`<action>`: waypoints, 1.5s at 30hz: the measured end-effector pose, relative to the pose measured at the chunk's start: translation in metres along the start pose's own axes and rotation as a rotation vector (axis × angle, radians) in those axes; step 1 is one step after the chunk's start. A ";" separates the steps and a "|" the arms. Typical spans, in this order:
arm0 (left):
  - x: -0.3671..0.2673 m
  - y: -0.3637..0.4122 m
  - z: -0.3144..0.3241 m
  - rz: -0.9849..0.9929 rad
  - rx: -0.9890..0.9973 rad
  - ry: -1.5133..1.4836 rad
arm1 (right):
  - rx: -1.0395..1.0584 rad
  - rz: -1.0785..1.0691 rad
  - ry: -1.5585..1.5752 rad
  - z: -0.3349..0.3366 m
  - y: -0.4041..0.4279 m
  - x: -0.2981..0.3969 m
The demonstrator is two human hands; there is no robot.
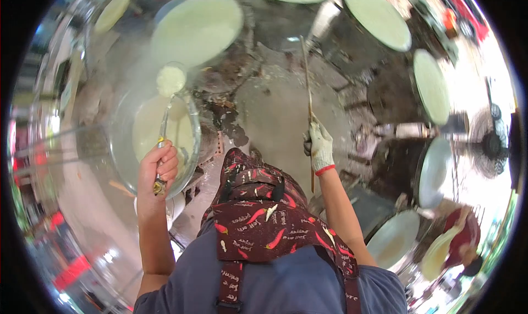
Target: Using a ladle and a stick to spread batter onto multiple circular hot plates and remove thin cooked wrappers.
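My bare left hand point(159, 169) grips the handle of a metal ladle point(165, 116). Pale, creamy liquid fills the ladle's bowl, which is held over the far edge of a wide metal basin point(197, 128). More pale liquid point(144, 128) lies inside that basin. Just beyond the ladle is a large round pale-green surface point(198, 29), partly veiled by steam. In a white knit glove with a red cuff, my right hand point(321, 143) holds a long thin stick point(306, 70) that points away from me, over the floor.
Several dark round stoves point(390, 83) with pale round tops point(431, 87) curve around me at the front and right. A standing fan point(493, 145) is at far right. Another person point(462, 231) is at lower right. A white container point(176, 206) stands near the basin.
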State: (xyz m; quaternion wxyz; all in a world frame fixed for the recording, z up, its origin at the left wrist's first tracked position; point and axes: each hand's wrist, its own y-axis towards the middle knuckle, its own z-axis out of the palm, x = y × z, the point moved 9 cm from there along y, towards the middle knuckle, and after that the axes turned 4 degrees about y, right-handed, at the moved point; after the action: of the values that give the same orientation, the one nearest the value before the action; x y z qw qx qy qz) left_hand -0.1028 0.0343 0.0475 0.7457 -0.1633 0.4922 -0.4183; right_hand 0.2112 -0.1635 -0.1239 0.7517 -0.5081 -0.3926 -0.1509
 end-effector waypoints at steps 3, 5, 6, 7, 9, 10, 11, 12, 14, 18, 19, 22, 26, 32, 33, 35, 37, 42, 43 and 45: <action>0.029 -0.010 0.037 -0.088 0.089 -0.015 | -0.006 -0.110 -0.060 -0.045 -0.028 -0.012; 0.056 -0.012 0.062 -0.153 0.187 -0.066 | -0.064 -0.126 -0.017 -0.084 -0.047 -0.029; 0.073 -0.015 0.074 -0.198 0.197 -0.018 | -0.079 -0.148 -0.012 -0.103 -0.057 -0.039; 0.076 -0.019 0.095 -0.232 0.250 -0.046 | -0.067 -0.168 0.100 -0.111 -0.070 -0.044; 0.108 -0.032 0.126 -0.321 0.352 -0.128 | -0.130 -0.180 0.152 -0.150 -0.098 -0.061; 0.124 -0.041 0.136 -0.363 0.352 -0.081 | -0.136 -0.210 0.163 -0.164 -0.112 -0.067; 0.139 -0.051 0.145 -0.373 0.358 -0.096 | -0.138 -0.155 0.222 -0.180 -0.121 -0.085; 0.154 -0.058 0.154 -0.386 0.366 -0.112 | -0.173 -0.146 0.257 -0.202 -0.132 -0.099; 0.177 -0.065 0.173 -0.451 0.401 -0.056 | -0.190 -0.169 0.238 -0.222 -0.156 -0.119; 0.227 -0.086 0.198 -0.480 0.423 -0.004 | -0.257 -0.212 0.150 -0.266 -0.198 -0.150; 0.238 -0.090 0.205 -0.492 0.428 -0.004 | -0.261 -0.184 0.177 -0.274 -0.207 -0.156; 0.265 -0.101 0.228 -0.537 0.472 0.052 | -0.316 -0.147 0.224 -0.295 -0.221 -0.176; 0.282 -0.109 0.239 -0.579 0.505 0.169 | -0.361 -0.176 0.279 -0.306 -0.236 -0.172; 0.300 -0.103 0.243 -0.589 0.529 0.350 | -0.396 -0.198 0.359 -0.310 -0.256 -0.155; 0.303 -0.100 0.241 -0.606 0.557 0.409 | -0.427 -0.247 0.418 -0.311 -0.259 -0.150; 0.309 -0.095 0.239 -0.628 0.588 0.512 | -0.466 -0.273 0.451 -0.308 -0.261 -0.144; 0.308 -0.086 0.238 -0.653 0.617 0.527 | -0.484 -0.297 0.443 -0.300 -0.266 -0.130; 0.311 -0.069 0.236 -0.755 0.742 0.642 | -0.580 -0.348 0.377 -0.271 -0.277 -0.084; 0.310 -0.068 0.233 -0.718 0.755 0.756 | -0.595 -0.370 0.326 -0.257 -0.285 -0.064; 0.318 -0.064 0.237 -0.667 0.820 0.939 | -0.685 -0.433 0.125 -0.244 -0.298 -0.020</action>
State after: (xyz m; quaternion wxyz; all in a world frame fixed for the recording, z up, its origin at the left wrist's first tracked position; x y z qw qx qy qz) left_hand 0.1268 -0.2939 0.0090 0.2879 0.1867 0.4883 -0.8024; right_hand 0.1187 -0.5129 0.0111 0.5121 -0.6246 -0.3712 -0.4582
